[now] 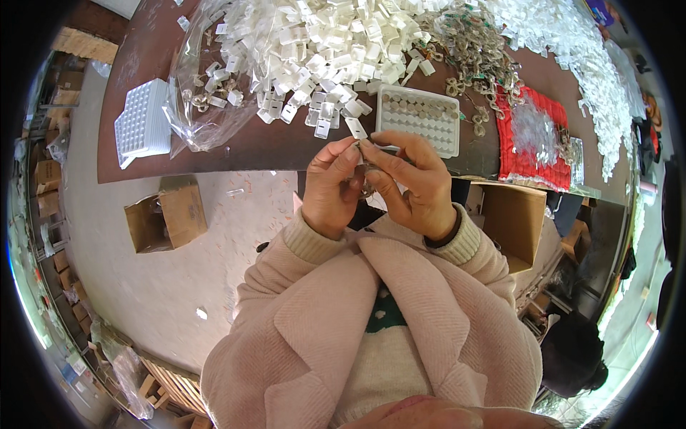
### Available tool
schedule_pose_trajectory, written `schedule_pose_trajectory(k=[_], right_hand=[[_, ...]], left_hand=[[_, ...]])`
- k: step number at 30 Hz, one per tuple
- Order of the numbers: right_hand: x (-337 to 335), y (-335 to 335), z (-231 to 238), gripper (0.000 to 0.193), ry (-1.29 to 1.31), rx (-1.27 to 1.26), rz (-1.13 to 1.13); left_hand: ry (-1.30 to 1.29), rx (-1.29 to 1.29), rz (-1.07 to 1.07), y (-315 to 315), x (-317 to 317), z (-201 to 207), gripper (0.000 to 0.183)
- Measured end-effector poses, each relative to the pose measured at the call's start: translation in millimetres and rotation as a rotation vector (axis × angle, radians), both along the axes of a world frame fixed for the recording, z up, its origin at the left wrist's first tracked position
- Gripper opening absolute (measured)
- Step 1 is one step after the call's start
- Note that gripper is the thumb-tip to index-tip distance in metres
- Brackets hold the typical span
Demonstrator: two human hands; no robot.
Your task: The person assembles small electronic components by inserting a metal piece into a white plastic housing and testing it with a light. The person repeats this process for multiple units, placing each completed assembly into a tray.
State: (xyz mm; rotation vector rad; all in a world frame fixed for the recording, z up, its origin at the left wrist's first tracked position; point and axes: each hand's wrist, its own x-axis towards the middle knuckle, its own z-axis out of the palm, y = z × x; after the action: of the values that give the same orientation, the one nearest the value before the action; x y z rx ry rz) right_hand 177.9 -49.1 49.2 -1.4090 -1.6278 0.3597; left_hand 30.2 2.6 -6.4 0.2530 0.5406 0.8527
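Take your joined fingertips as the centre of the clock, with 12 o'clock pointing away from you. Both your forearms rise from the 6 o'clock side, elbows spread outward, wrists bent so that the hands converge in front of your chest. Your left hand (333, 183) stands upright, with thumb and index finger pressed together at the tip and the other fingers curled. Your right hand (417, 182) arches in from 4 o'clock, its back turned partly upward, its thumb and index finger drawn narrow toward the left fingertips. Between the two hands you hold a small part (367, 189); fingers cover most of it, so it only appears to be a coiled wire piece.

The hands are at the near edge of the brown table (136, 64). At 1 o'clock, just beside the right fingers, lies a pale compartmented tray (379, 114). Beyond it, also toward 1 o'clock, is a heap of coiled wire pieces (486, 53). A pile of white plastic pieces (321, 53) spreads at 11 o'clock. At between 9 and 10 o'clock sits a stack of white trays (145, 125). A red padded cloth (506, 136) lies between 2 and 3 o'clock.
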Motion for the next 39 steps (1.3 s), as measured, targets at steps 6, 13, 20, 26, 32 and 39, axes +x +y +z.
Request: schedule_pose_trajectory(k=[6, 13, 20, 26, 32, 39], right_hand=[[10.0, 8.1, 2.8, 0.026, 0.789, -0.476, -0.036], [2.5, 6.3, -8.7, 0.017, 0.487, 0.015, -0.050], [13.7, 7.3, -12.5, 0.029, 0.390, 0.159, 0.238], [4.5, 7.6, -16.7, 0.027, 0.328, 0.234, 0.159], [1.6, 8.3, -19.0, 0.028, 0.228, 0.277, 0.133], [26.4, -20.4, -14.4, 0.039, -0.030, 0.142, 0.158]], left_hand=[[-0.084, -0.001, -0.143, -3.5, -2.3, 3.9, 0.017], [-0.197, 0.042, -0.148, -6.0, 0.0, 9.2, 0.020], [-0.128, -0.038, -0.110, -13.4, 1.0, 3.0, 0.026], [-0.102, -0.124, -0.030, -17.7, 9.4, 4.3, 0.020], [-0.142, -0.059, -0.002, -19.5, 12.3, 10.2, 0.015], [0.046, -0.022, -0.013, -16.5, 9.1, 4.2, 0.026]])
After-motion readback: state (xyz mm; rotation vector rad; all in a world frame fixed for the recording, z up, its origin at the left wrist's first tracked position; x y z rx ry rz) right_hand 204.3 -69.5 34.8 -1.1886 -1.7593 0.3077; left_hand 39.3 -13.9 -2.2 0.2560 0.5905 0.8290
